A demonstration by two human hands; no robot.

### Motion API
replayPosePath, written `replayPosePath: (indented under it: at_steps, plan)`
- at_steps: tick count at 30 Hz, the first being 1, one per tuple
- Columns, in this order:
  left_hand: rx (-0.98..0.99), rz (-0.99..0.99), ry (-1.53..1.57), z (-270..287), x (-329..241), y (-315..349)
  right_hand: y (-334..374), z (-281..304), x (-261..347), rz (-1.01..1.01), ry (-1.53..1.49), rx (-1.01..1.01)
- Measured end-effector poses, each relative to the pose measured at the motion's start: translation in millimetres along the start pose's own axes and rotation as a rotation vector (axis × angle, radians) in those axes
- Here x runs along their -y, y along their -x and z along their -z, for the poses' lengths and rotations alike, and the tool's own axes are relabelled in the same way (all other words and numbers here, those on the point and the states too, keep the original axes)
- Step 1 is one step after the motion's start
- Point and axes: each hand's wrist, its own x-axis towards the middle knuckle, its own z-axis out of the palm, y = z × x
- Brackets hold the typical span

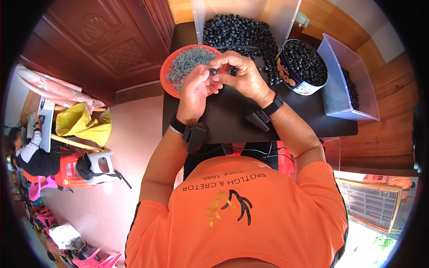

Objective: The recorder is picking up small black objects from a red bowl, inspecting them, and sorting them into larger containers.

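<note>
Over the black table (214,120), my two hands meet at a small round black piece (213,71), like a bead or cap. The thumb and fingers of my right hand (245,75) close around it from the right. My left hand (195,87) is turned palm up, its fingers curled and its fingertips touching the same piece. Whether a second small part sits in the left fingers is hidden. Just behind and left of my hands is an orange-red bowl (165,75) of small clear-grey pieces (190,62). A spread of black ring-shaped pieces (241,33) lies beyond my fingers.
The loose black pieces spill from a clear plastic bin (277,15) lying at the back. On the right stand a round tub (308,88) full of them and a tilted clear bin (335,96). A seated person (31,152) works far left, near a yellow sack (85,123).
</note>
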Motion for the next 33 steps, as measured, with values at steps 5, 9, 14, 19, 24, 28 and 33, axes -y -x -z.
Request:
replayPosePath:
  at_steps: [5, 9, 14, 19, 24, 28, 33]
  plan:
    - [0.021, 0.010, -0.070, 4, 3, -1, -2, -1, 10, 0.316, 0.413, -0.027]
    - [0.018, 0.015, 0.131, 9, 5, -1, -2, -5, 12, 0.323, 0.422, -0.094]
    - [0.047, 0.020, 0.153, 9, 8, -3, 1, -5, 5, 0.276, 0.386, -0.058]
    - [0.044, 0.030, 0.110, 6, 6, -3, 2, -5, 7, 0.255, 0.416, -0.071]
    - [0.053, 0.015, 0.074, 10, 8, -3, 1, -5, 12, 0.264, 0.520, -0.097]
    - [0.075, 0.013, 0.173, 9, 8, -3, 1, -7, 12, 0.275, 0.519, -0.113]
    - [0.095, 0.020, 0.193, 9, 6, -1, 2, -4, 10, 0.272, 0.480, -0.096]
